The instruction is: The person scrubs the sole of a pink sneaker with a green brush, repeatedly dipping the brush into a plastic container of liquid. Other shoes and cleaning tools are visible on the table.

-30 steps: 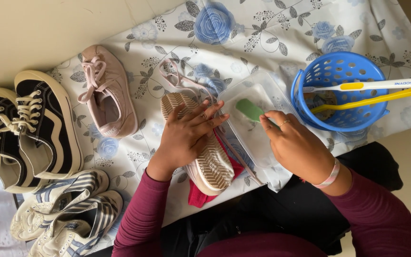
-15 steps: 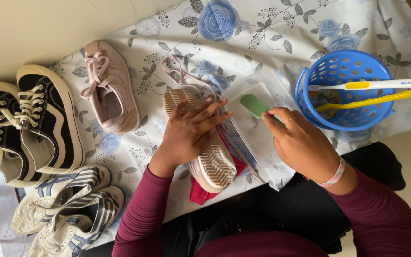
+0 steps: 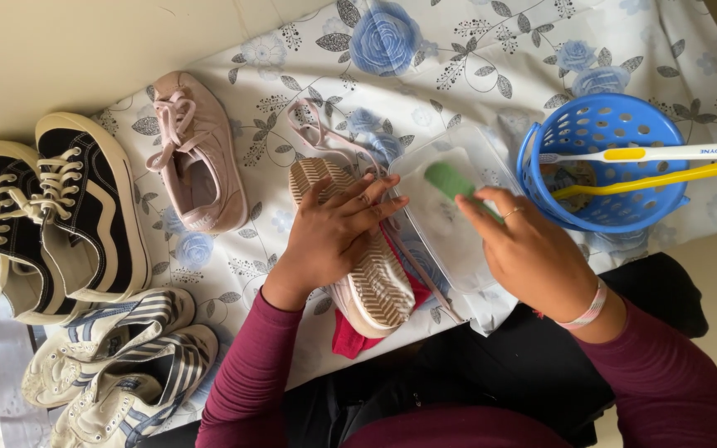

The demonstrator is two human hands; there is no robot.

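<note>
Your left hand [image 3: 338, 236] lies flat with fingers spread across the ribbed tan sole of the pink lace-up sneaker [image 3: 358, 249], which rests sole-up on the floral blue-and-white tablecloth [image 3: 458, 50] directly in front of you, with a red cloth [image 3: 350, 340] under its heel end. Keep that palm pressing down so the shoe cannot rock, and keep the fingertips off the part of the tread you mean to work on.

Your right hand [image 3: 533, 257] pinches a small green sponge-like pad [image 3: 451, 179] between thumb and fingertips, over the shallow clear plastic tray [image 3: 446, 241] just beside the shoe. Grip the pad low and firmly — a loose hold lets it twist when it meets the grooves.

The clear tray looks to hold a cloudy, whitish layer; whether that is liquid or foam you cannot tell. The round blue perforated plastic basket [image 3: 603, 217] stands to your right, with a white-and-yellow toothbrush [image 3: 649, 153] and a yellow-handled tool [image 3: 665, 176] lying across its rim — something patterned sits at its bottom, too unclear to name.

The matching pink sneaker [image 3: 197, 162] lies upright, well apart to the left.
</note>
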